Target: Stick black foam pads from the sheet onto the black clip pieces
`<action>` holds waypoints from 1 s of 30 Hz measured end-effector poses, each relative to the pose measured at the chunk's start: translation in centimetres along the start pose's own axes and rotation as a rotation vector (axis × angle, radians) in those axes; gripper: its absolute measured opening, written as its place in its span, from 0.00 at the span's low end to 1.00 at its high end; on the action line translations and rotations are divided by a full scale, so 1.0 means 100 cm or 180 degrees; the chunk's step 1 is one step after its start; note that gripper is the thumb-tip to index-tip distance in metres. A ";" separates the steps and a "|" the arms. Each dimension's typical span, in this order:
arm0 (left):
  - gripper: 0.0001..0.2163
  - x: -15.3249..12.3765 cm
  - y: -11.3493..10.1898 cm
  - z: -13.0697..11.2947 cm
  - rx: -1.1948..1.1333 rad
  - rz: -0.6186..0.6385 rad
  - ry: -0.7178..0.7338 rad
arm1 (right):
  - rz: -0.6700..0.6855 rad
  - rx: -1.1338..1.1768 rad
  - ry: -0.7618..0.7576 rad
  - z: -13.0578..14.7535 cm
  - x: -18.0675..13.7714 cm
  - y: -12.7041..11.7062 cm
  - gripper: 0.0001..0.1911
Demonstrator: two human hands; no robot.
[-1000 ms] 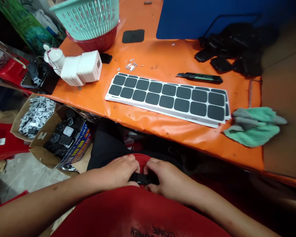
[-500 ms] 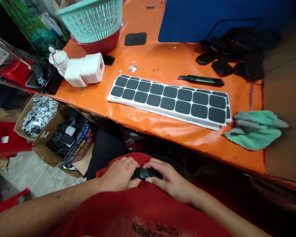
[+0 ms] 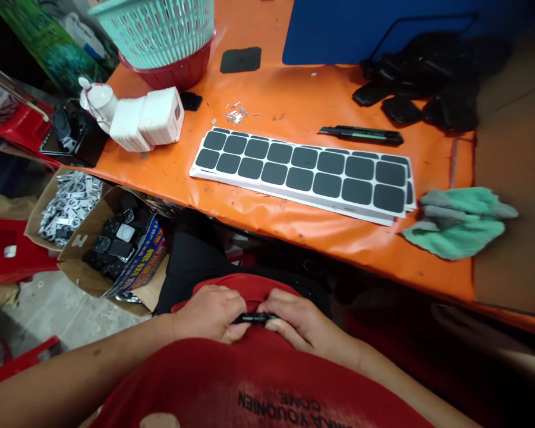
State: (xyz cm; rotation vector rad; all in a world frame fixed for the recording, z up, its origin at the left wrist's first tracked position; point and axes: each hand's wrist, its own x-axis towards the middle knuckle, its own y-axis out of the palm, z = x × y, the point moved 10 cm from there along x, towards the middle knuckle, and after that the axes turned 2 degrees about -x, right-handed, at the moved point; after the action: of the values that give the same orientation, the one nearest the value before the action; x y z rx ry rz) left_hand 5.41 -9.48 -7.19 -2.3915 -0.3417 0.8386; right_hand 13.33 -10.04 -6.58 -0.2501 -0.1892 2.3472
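At my waist, in front of the red shirt (image 3: 232, 368), my left hand (image 3: 216, 312) and my right hand (image 3: 301, 321) grip a small black plastic buckle (image 3: 255, 318) from either side. It shows edge-on as a narrow dark strip between the fingertips. Both hands are closed, thumbs below and fingers above; the buckle's ends are hidden in them. On the orange table ahead lies a stack of white sheets (image 3: 289, 205) with rows of dark grey rounded squares. Behind it rests a black utility knife (image 3: 361, 135).
Nested baskets (image 3: 160, 35), a stack of white cards (image 3: 149, 122) and loose small metal pins (image 3: 236, 114) stand or lie at the left. A green cloth (image 3: 459, 223) lies at the right. Cardboard boxes of metal parts (image 3: 71, 205) and black parts (image 3: 120, 238) sit below left.
The buckle has tilted, from showing its flat face to showing its thin edge. Both hands still grip it. The table scene has shifted slightly up and left in view.
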 end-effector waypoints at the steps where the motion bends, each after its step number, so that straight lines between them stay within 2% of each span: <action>1: 0.07 -0.001 -0.002 0.003 -0.0240 -0.0144 -0.0020 | -0.0042 0.0040 0.0025 -0.001 0.000 -0.002 0.19; 5: 0.09 -0.005 -0.005 0.026 -0.1505 -0.0629 -0.0531 | -0.0296 0.0396 0.0524 -0.017 0.000 -0.011 0.14; 8: 0.07 -0.008 -0.006 0.029 -0.1851 -0.0807 -0.0657 | -0.0300 0.0435 0.0930 -0.028 -0.002 -0.009 0.11; 10: 0.07 -0.008 -0.006 0.029 -0.1891 -0.0806 -0.0687 | -0.0355 0.0236 0.0951 -0.027 -0.004 -0.010 0.10; 13: 0.08 -0.006 -0.002 0.030 -0.2001 -0.0531 -0.0870 | -0.0542 0.0019 0.0721 -0.019 -0.006 -0.011 0.09; 16: 0.10 -0.002 -0.004 0.024 -0.1684 -0.0263 -0.0842 | -0.0794 -0.0033 0.0551 -0.015 -0.009 -0.014 0.08; 20: 0.12 0.008 -0.013 0.007 -0.0997 -0.0043 -0.0530 | -0.0979 -0.0078 0.0497 -0.014 -0.011 -0.016 0.08; 24: 0.13 0.017 -0.008 -0.004 -0.0268 0.0347 -0.0360 | -0.1096 -0.0105 0.0468 -0.014 -0.014 -0.019 0.09; 27: 0.12 0.020 -0.006 -0.007 0.0075 0.0388 -0.0219 | -0.1082 -0.0104 0.0457 -0.015 -0.014 -0.019 0.10; 30: 0.10 0.022 -0.004 -0.006 0.0310 0.0244 0.0008 | -0.1039 -0.0111 0.0490 -0.019 -0.012 -0.018 0.10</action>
State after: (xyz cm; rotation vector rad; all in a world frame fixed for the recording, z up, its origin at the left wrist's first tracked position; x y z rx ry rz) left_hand 7.50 -8.55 -7.64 -2.3272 -0.2044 0.8668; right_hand 15.87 -9.46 -7.89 -0.3853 -0.1810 1.9936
